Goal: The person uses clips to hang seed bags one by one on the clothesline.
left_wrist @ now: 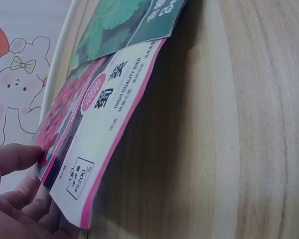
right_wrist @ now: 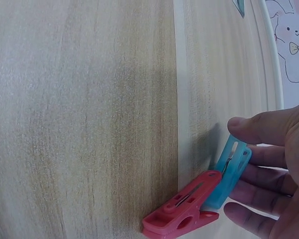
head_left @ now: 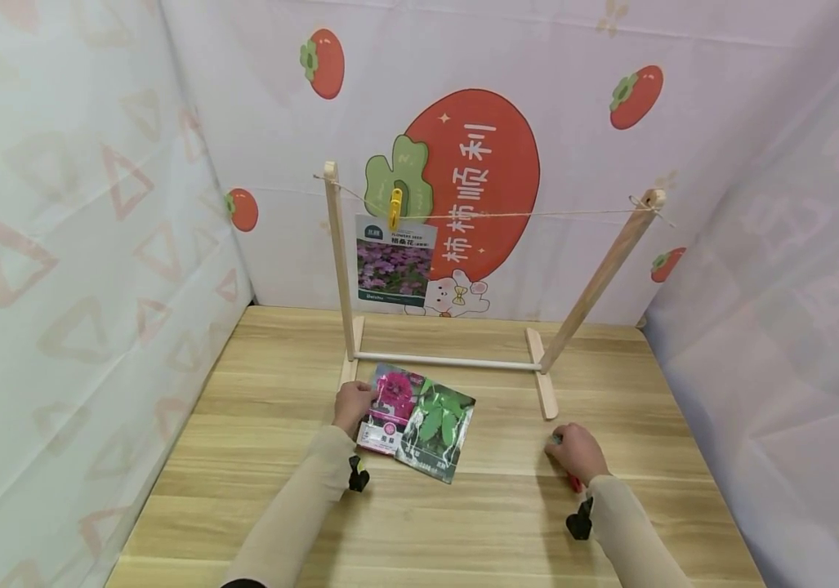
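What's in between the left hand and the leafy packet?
The pink flower packet, pinched by the left hand; head and left wrist views show it.

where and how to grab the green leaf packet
Probably pinch the green leaf packet by its right edge, coming from the right: it looks thin, that edge is free, and its left side overlaps the pink flower packet the left hand holds.

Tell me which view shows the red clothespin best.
Right wrist view: the red clothespin appears large and almost whole. The head view shows only a small part of it beside the right hand; the left wrist view shows none.
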